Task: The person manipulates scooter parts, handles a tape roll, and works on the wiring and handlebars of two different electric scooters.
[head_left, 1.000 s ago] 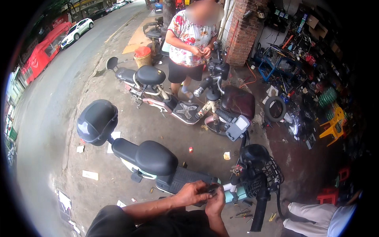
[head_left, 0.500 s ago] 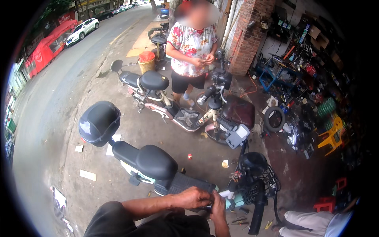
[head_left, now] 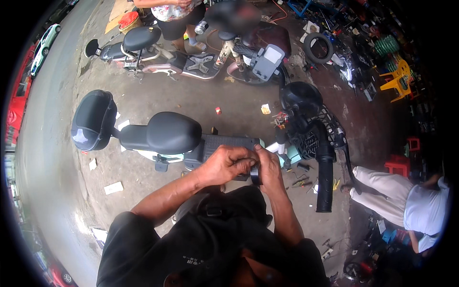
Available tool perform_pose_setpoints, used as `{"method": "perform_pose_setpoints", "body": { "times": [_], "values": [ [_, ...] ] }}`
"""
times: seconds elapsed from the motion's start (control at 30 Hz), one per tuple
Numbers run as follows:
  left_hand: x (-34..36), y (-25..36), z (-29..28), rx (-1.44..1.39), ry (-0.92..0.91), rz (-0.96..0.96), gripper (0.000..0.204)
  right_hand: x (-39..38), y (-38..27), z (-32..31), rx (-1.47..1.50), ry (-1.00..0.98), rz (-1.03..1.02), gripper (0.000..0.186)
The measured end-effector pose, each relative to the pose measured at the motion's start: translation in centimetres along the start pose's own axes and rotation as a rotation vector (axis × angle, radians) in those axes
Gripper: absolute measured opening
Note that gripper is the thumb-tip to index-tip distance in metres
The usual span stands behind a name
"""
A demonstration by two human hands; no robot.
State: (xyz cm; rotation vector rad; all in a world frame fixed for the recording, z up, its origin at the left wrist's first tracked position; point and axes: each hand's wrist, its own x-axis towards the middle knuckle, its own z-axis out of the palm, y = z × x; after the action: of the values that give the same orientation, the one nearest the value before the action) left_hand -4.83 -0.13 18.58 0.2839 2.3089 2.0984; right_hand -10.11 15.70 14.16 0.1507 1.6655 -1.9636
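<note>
My left hand (head_left: pixel 229 165) and my right hand (head_left: pixel 268 167) meet in front of my body, both closed on a small dark item (head_left: pixel 256 174) that looks like a black tape roll, partly hidden by the fingers. Just beyond them is the mint scooter's black footboard (head_left: pixel 220 143), with its seat (head_left: pixel 173 131) to the left. At the right, a handlebar grip (head_left: pixel 324 185) and wire basket (head_left: pixel 308 143) stand close to my right hand. A bunch of keys (head_left: pixel 280 119) hangs by the steering column.
A second scooter (head_left: pixel 201 67) stands behind, beside a person in shorts (head_left: pixel 177 26). Another person in light trousers (head_left: pixel 382 191) is at lower right, near red stools (head_left: pixel 397 165). A tyre (head_left: pixel 318 48), yellow chair (head_left: pixel 399 79) and clutter fill the right; a street (head_left: pixel 48 110) runs left.
The view has tilted down, so scene and hands sit higher in the picture and more of my dark-clothed body shows. Both hands remain together on the small dark item.
</note>
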Motion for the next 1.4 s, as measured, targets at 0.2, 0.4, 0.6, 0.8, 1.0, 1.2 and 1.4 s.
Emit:
{"method": "perform_pose_setpoints", "body": {
  "times": [0.2, 0.4, 0.6, 0.8, 1.0, 1.2, 1.4],
  "values": [
    [-0.2, 0.3, -0.2, -0.099, -0.117, -0.203, 0.022, -1.1, -1.4, -1.0, -0.092, -0.049, 0.119, 0.04],
    [-0.7, -0.1, 0.3, -0.061, -0.084, -0.135, 0.02, -1.9, -2.2, -0.5, -0.153, -0.026, 0.114, 0.039],
    [-1.1, 0.3, 1.0, -0.085, -0.037, -0.187, 0.015, -1.8, -1.3, -0.2, -0.119, -0.006, 0.02, 0.038],
    [-1.7, -0.8, 2.3, -0.083, 0.087, -0.083, 0.013, -2.1, -1.4, -0.7, -0.125, -0.044, 0.057, 0.038],
    [-2.0, 0.3, 1.3, -0.116, -0.044, -0.183, 0.015, -3.1, -1.8, -0.5, -0.13, -0.022, 0.093, 0.039],
    [-1.8, 0.5, 0.7, 0.03, -0.073, -0.129, 0.018, -2.9, -1.0, -0.5, -0.164, -0.022, 0.077, 0.037],
    [-1.9, 1.3, 1.2, 0.048, 0.002, -0.229, 0.016, -3.3, -0.8, 0.5, -0.09, 0.028, 0.023, 0.039]
  ]
}}
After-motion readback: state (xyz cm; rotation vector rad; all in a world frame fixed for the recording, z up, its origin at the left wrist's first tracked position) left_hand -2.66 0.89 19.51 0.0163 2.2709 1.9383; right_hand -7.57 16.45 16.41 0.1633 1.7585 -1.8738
